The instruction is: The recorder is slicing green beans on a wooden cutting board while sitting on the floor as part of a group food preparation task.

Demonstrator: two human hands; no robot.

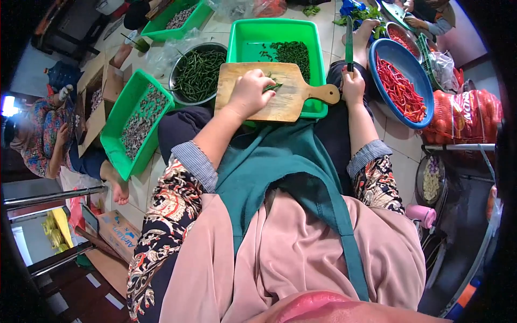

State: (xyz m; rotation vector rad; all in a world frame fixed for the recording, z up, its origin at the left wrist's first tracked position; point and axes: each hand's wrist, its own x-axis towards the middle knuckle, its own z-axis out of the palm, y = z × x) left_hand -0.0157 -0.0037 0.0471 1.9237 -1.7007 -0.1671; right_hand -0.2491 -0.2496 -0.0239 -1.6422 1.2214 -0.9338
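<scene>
A wooden cutting board (pixel 288 103) lies across the near part of a green plastic tub (pixel 246 30), its handle toward the right. Over the board, my left hand (pixel 251 92) pinches a few green chillies (pixel 275 85) by the fingertips. My right hand (pixel 352 88) grips a knife (pixel 349 38) by its handle, blade upright, just right of the board's handle. Chopped green chillies (pixel 294 56) are heaped in the tub behind the board, with some scattered pieces beside them. Left of the tub, a metal bowl (pixel 173 78) holds whole green chillies (pixel 200 74).
At right a blue basin (pixel 427 95) holds red chillies (pixel 398 91), near a red mesh sack (pixel 468 115). Another green tub (pixel 113 151) stands left, before a seated person (pixel 48 137) by a cardboard box (pixel 97 117). Another person's hands (pixel 416 22) show at top right.
</scene>
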